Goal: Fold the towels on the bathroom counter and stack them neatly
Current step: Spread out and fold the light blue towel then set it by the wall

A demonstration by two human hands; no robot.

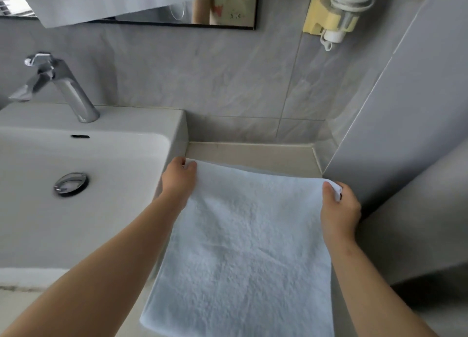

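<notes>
A white terry towel is spread over the beige counter to the right of the sink, reaching from the middle of the view down to the bottom edge. My left hand pinches its far left corner between thumb and fingers. My right hand pinches the far right corner, where a bit of the cloth is bunched above the thumb. The far edge runs between the two hands, slightly raised off the counter. No other towel is visible on the counter.
A white sink basin with a chrome drain and a chrome tap stands to the left. Grey tiled walls close the back and the right. A mirror and a yellow wall-mounted hair dryer hang above.
</notes>
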